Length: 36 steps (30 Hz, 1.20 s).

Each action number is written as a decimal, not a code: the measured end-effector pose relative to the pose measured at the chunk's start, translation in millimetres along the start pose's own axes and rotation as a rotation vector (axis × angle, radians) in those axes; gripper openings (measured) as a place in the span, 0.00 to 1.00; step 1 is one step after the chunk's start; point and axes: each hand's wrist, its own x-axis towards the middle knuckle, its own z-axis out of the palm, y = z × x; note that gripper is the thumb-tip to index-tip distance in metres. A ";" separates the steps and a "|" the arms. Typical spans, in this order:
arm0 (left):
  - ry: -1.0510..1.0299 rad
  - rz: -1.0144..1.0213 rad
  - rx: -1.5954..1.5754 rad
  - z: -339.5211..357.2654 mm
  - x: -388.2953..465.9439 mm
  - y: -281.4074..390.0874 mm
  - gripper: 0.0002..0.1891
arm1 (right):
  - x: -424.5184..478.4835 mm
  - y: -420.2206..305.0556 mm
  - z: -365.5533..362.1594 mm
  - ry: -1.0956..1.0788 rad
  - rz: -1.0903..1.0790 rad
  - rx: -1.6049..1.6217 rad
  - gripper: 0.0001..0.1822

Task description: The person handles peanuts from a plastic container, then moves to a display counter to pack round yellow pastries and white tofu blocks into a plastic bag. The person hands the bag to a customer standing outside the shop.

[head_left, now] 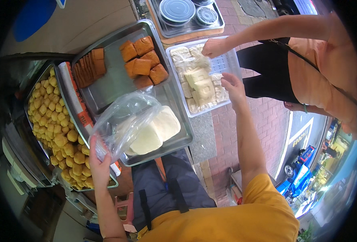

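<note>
My left hand (pixel 100 154) grips the gathered part of a clear plastic bag (pixel 127 115), whose loose film spreads over a metal tray (pixel 188 133). Pale white tofu slabs (pixel 167 122) lie in that tray, partly behind the film. My right hand (pixel 233 86) has its fingers apart, with nothing seen in it, at the right edge of a white plastic basket (pixel 191 114). Blocks of pale tofu (pixel 203 86) fill much of the basket, some of them under clear film. Another person's hand (pixel 216 47) is over the basket's upper part, apart from mine.
Brown tofu blocks (pixel 142 66) and brown slices (pixel 90 66) sit in another metal tray (pixel 118 33). Golden fried tofu puffs (pixel 53 112) fill a tray at left. Lidded round containers (pixel 177 10) stand at the top. A person (pixel 314 63) stands at right.
</note>
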 end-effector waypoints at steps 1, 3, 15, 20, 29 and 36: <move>0.024 -0.019 -0.026 2.5 -0.9 -1.6 0.35 | -5.0 4.8 -1.1 0.024 0.003 0.041 0.18; 0.072 -0.042 -0.103 6.7 -2.4 -4.7 0.36 | -13.9 14.9 -4.9 0.062 0.014 0.084 0.17; 0.383 0.066 -0.186 36.5 72.4 -25.6 0.39 | -47.8 32.3 5.5 0.093 0.006 0.224 0.13; 0.370 -0.066 0.059 60.9 122.0 -53.6 0.45 | -62.8 26.1 16.3 0.020 -0.044 0.202 0.12; 0.310 0.034 0.312 40.3 144.8 -82.6 0.40 | -69.2 23.7 23.1 0.010 -0.097 0.126 0.12; 0.274 -0.050 0.130 33.6 128.2 -66.2 0.32 | -36.1 -1.2 26.8 0.041 -0.195 0.137 0.11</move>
